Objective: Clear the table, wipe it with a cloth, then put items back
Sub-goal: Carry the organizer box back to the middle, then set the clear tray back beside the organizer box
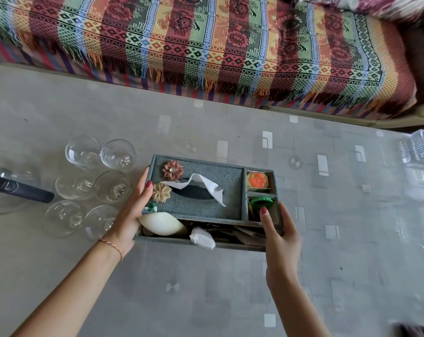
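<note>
1. The left hand (130,210) holds the left end of the grey fabric organizer box (220,190); its thumb lies on the top beside the beige ribbon flower (161,192) and the other fingers curl around the side wall.
2. The right hand (279,229) grips the right near corner of the same box, with the thumb hooked over the rim into the compartment where a green round thing (261,202) sits.
3. Between the two hands the box has a woven, rough cloth surface; a white tissue (203,184) stands crumpled out of the dark oval slot, and a pink ribbon flower (172,170) is just behind the beige one.
4. In the far right compartment there is an orange and yellow eight-sided item (257,181).
5. The long near compartment holds a smooth cream oval object (161,224), a white wrapped packet (202,238) and some papers.
6. The box is on or just above the table (206,293), which is covered with a glossy grey sheet with pale squares; I cannot tell if it touches.
7. Left of the left hand stand six clear round glasses (94,183) in pairs, and a dark flat handle (18,188) further left.
8. Behind the table is a sofa with a striped, fringed woven cover (206,45).
</note>
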